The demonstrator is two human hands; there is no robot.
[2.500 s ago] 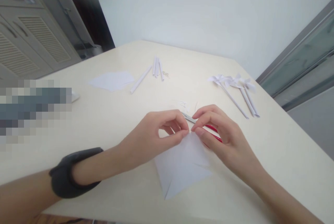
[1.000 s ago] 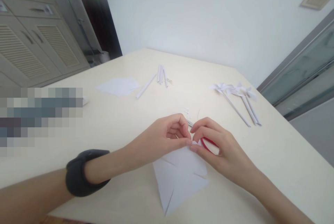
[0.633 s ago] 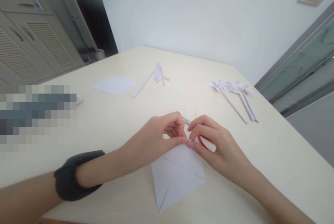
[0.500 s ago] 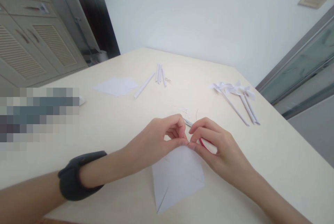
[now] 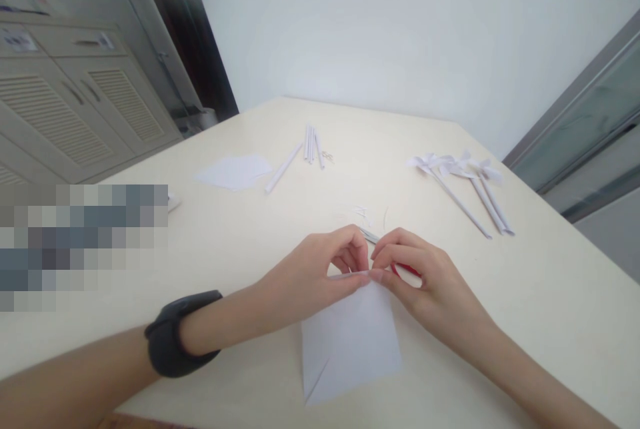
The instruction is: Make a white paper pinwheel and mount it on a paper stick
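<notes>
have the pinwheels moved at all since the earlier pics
No. The pinwheels lie in the same place against the far right corner of the table; the whole view has shifted instead.

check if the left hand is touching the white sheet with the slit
Touching. The head view shows the thumb of the left hand pressed over the top edge of the white sheet, with no gap.

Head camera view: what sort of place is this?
Probably a room in a home, judging by the beige wooden-looking cabinet with louvred doors, the smooth cream-coloured table and the plain white wall; an office is possible too.
</notes>
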